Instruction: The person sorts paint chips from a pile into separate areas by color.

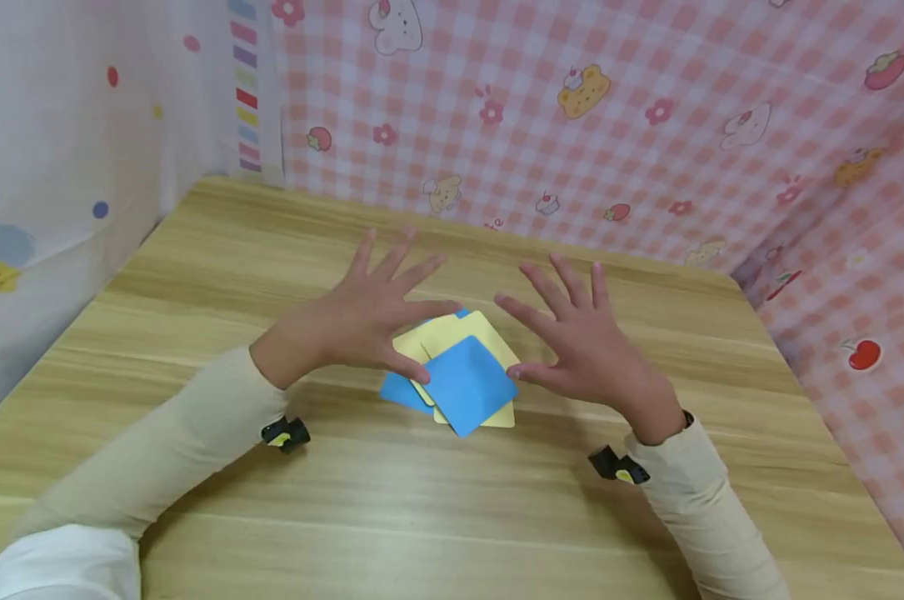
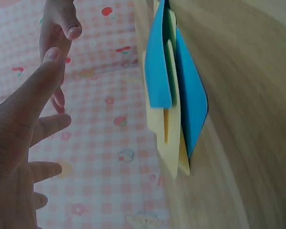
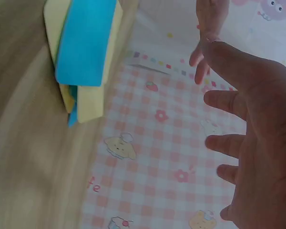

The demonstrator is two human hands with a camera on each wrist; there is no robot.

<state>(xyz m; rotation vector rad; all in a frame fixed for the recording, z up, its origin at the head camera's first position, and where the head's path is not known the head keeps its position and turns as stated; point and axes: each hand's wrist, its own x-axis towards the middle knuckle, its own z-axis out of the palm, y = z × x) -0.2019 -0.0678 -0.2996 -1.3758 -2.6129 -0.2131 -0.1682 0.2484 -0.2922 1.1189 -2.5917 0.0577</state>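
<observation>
A loose, uneven pile of square blue and yellow cards lies mid-table. On top is a blue card [image 1: 470, 387], with yellow cards [image 1: 480, 327] beneath it and another blue card [image 1: 403, 392] jutting out low at the left. My left hand [image 1: 357, 317] hovers at the pile's left with fingers spread, hiding part of it in the head view. Opposite, my right hand [image 1: 590, 350] is held up on the right side, its fingers also spread. Both wrist views show the hands raised apart from the cards, with nothing in either. Gaps show between the stacked cards [image 2: 157, 62].
The wooden table [image 1: 422, 517] extends around the pile. A pink checked cloth [image 1: 496, 150] hangs behind and at the right, and a pale patterned cloth [image 1: 69, 125] at the left. Small black cameras [image 1: 287, 434] sit on both wrists.
</observation>
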